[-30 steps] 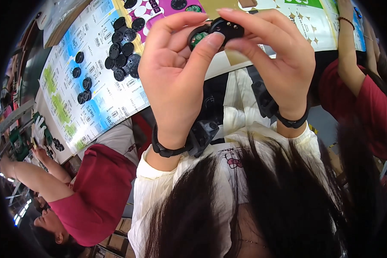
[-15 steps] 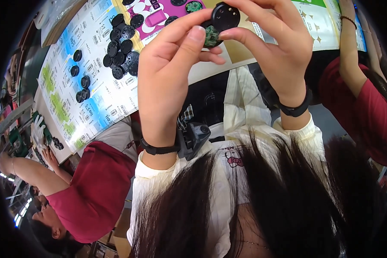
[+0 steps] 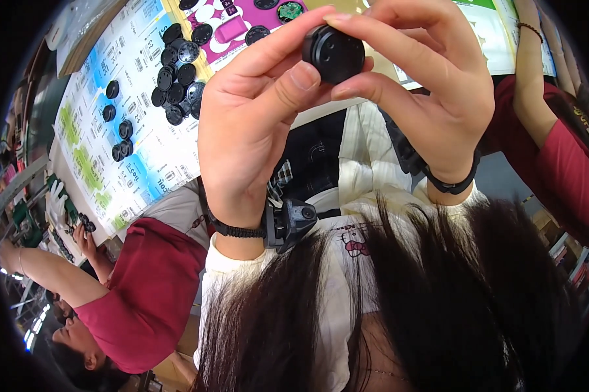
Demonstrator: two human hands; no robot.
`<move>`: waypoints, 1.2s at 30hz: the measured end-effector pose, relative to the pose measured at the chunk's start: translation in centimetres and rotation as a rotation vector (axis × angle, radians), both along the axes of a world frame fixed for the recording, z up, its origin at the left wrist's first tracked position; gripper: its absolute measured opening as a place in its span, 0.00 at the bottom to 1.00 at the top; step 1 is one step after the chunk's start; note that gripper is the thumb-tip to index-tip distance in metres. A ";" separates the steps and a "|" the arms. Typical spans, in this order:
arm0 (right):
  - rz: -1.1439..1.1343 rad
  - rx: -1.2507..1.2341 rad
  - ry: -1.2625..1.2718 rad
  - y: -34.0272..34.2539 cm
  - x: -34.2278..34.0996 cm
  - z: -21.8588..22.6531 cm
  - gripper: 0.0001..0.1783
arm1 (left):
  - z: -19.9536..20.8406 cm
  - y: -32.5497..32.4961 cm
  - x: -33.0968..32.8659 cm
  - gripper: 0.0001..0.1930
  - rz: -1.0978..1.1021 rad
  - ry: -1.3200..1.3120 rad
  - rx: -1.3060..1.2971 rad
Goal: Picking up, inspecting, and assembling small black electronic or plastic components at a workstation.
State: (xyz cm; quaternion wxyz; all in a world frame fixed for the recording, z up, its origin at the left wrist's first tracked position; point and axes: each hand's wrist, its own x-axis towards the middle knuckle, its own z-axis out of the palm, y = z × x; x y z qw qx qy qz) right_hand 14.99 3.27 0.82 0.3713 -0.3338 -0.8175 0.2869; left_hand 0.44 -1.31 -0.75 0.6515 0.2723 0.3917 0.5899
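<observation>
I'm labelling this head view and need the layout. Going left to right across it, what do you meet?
Person in a red shirt → loose black round parts on the printed sheet → left hand → black round part pinched by both hands → right hand → another person's red sleeve.

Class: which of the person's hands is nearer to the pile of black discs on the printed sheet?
Left. The left hand is just right of the pile of black discs; the right hand is farther right.

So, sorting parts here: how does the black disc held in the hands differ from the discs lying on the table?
The held disc is gripped by fingers of both hands, raised and alone. The table discs lie flat, clustered together on a printed sheet. Both are round and black.
</observation>
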 end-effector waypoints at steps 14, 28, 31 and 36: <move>-0.001 -0.175 -0.065 -0.4 0.1 1.7 0.20 | -1.4 -0.3 -2.0 0.21 -0.143 0.096 0.086; 0.038 -0.044 -0.181 -0.6 0.2 1.1 0.21 | -2.4 -0.1 -2.3 0.24 -0.207 0.096 0.167; 0.000 -0.073 -0.143 -0.7 0.3 1.3 0.21 | -2.3 0.2 -2.2 0.23 -0.224 0.112 0.172; -0.032 -0.132 -0.066 -1.0 0.0 1.2 0.21 | 0.0 -0.8 -0.1 0.19 -0.007 0.230 0.014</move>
